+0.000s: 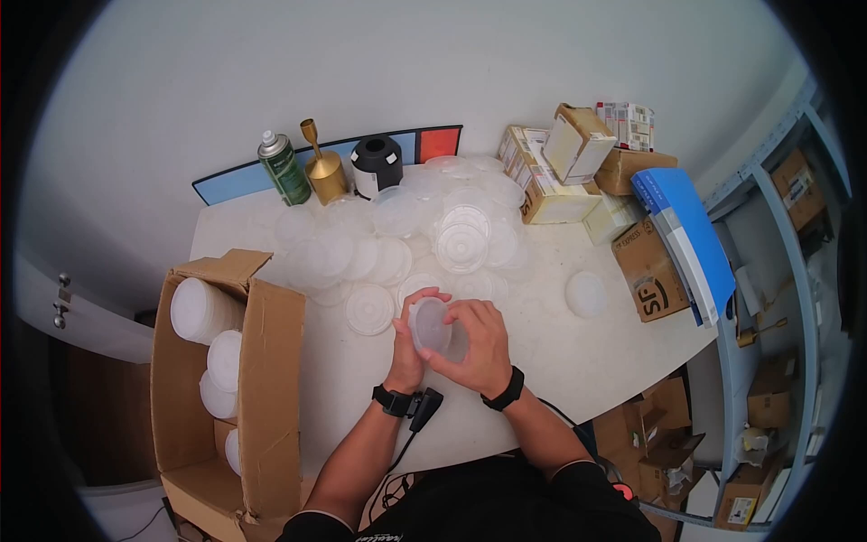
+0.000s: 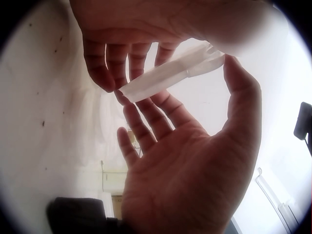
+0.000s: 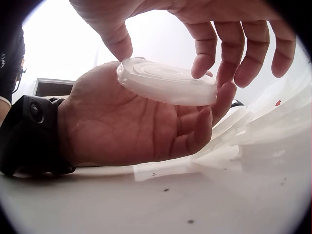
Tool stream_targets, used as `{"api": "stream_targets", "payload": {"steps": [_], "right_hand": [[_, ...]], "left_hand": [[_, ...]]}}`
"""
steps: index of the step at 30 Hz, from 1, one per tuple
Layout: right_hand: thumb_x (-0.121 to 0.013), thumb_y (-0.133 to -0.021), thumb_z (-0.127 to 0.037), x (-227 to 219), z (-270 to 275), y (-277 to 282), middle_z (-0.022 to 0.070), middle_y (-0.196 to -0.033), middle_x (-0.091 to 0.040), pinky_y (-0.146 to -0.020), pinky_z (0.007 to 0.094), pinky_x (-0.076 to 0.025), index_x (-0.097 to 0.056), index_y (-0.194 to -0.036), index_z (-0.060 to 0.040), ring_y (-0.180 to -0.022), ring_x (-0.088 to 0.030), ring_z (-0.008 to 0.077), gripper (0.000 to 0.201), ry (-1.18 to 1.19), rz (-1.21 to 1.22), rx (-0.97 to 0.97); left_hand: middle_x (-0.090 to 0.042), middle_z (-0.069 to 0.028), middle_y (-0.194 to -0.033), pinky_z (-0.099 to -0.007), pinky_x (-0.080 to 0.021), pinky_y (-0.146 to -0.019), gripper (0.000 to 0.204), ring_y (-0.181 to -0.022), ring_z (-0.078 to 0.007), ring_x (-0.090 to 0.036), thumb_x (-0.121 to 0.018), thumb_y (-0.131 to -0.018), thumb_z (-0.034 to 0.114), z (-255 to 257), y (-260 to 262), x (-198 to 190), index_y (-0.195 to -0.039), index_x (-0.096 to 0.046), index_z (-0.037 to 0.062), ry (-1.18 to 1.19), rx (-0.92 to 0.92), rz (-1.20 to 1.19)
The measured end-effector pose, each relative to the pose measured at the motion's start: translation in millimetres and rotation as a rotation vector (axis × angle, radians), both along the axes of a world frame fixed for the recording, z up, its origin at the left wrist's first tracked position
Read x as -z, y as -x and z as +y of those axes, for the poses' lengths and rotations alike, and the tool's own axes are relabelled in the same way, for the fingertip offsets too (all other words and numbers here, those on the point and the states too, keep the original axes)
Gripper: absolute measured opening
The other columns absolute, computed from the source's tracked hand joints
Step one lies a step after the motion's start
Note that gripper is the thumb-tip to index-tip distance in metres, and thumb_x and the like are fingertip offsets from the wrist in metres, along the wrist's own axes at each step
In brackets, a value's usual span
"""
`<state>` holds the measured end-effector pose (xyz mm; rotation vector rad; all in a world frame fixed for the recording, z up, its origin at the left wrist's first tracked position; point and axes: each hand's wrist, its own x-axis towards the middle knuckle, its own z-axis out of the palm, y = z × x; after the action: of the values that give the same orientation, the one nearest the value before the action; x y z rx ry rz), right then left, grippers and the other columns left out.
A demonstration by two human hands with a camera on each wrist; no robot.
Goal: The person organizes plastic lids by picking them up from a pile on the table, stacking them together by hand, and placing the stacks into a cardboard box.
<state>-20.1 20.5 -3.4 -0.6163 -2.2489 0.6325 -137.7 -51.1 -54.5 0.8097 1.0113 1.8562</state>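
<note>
Centre of the frame, the left hand (image 1: 407,359) grips a thick translucent disc (image 1: 426,327); the right hand (image 1: 480,350) pinches its rim; loose lids (image 1: 462,248) spread above.

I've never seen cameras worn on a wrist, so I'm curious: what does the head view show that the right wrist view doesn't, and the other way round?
Only the head view shows the blue folder, the green spray can and the gold-coloured stand.

Only the right wrist view makes out the round lens on the black wrist device and the dark specks on the tabletop.

Both show the left grip and right grip holding a round translucent plastic piece between them, with loose plastic lids nearby.
</note>
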Motion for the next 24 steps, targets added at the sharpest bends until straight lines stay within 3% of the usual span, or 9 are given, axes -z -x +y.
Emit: {"api": "stream_targets", "payload": {"steps": [3,9,20,24], "right_hand": [[-0.084,-0.070,-0.041,1.4,0.8,0.2,0.0123,-0.109,-0.063,-0.084,0.0413,-0.045,-0.061,-0.098,-0.0050,-0.098,-0.056,0.0316,0.051,0.021,-0.020,-0.039],[-0.088,-0.069,-0.033,-0.1,6.0,-2.0,0.0177,-0.128,-0.057,-0.099,0.0444,-0.046,-0.060,-0.108,-0.0039,-0.116,-0.055,0.0364,0.056,0.075,0.032,-0.187],[-0.089,-0.063,-0.030,2.1,13.2,-8.1,0.0169,-0.127,-0.057,-0.099,0.0448,-0.045,-0.058,-0.110,-0.0067,-0.116,-0.055,0.0371,0.060,-0.025,-0.047,-0.208],[-0.088,-0.061,-0.027,-7.2,16.7,-12.2,0.0169,-0.124,-0.058,-0.098,0.0446,-0.045,-0.058,-0.109,-0.0068,-0.115,-0.056,0.0375,0.060,-0.020,-0.072,-0.176]], "left_hand": [[-0.055,-0.0119,-0.137,-0.0410,-0.041,-0.111,0.094,-0.126,-0.0240,-0.054,-0.021,-0.095,0.084,-0.4,-0.5,-0.5,-0.146,-0.041,0.0070,-0.023,0.019,-0.012],[-0.054,-0.0107,-0.137,-0.0413,-0.041,-0.111,0.090,-0.127,-0.0244,-0.053,-0.024,-0.097,0.081,-2.7,1.9,6.5,-0.148,-0.040,0.0077,-0.011,0.048,-0.102],[-0.043,-0.0191,-0.156,-0.0457,-0.032,-0.121,0.097,-0.145,-0.0322,-0.041,-0.019,-0.097,0.081,2.4,2.6,4.2,-0.153,-0.034,0.0044,-0.039,0.185,-0.164],[-0.043,-0.0191,-0.156,-0.0446,-0.035,-0.118,0.098,-0.142,-0.0306,-0.044,-0.019,-0.096,0.082,-0.3,2.0,-1.0,-0.154,-0.034,0.0044,-0.006,0.185,-0.114]]}}
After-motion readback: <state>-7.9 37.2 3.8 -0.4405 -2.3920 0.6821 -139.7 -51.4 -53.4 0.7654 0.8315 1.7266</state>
